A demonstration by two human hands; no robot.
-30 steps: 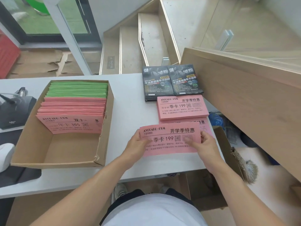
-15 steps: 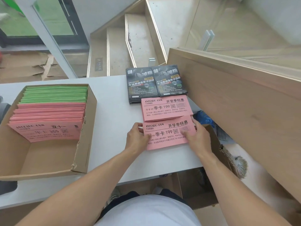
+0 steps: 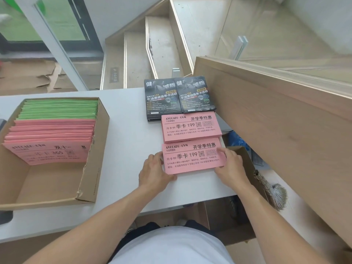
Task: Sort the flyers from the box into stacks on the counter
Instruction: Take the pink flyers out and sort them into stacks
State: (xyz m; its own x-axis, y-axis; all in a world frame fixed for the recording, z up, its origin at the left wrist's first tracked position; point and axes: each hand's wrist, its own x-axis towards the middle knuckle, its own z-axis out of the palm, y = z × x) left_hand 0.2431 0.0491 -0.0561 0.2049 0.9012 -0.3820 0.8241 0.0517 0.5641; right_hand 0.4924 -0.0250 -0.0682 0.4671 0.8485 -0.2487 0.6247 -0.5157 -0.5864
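Observation:
A cardboard box (image 3: 96,149) stands on the left of the white counter (image 3: 123,149). Upright in it are pink flyers (image 3: 51,141) in front and green flyers (image 3: 61,109) behind. On the right of the counter lie two stacks of black flyers (image 3: 180,96), then a thick pink stack (image 3: 190,126). In front of that lies a lower pink stack (image 3: 192,157). My left hand (image 3: 154,172) grips its left edge and my right hand (image 3: 230,166) grips its right edge, flat on the counter.
A slanted wooden stair panel (image 3: 276,121) rises close on the right of the stacks. Below the counter's right edge are an open cardboard carton (image 3: 247,164), a blue bag (image 3: 237,141) and a brush (image 3: 276,193). Stairs (image 3: 158,50) lie behind the counter.
Both hands have carried the pink flyers from the air down onto the lower pink stack in front of the thick one. The view has shifted to the right.

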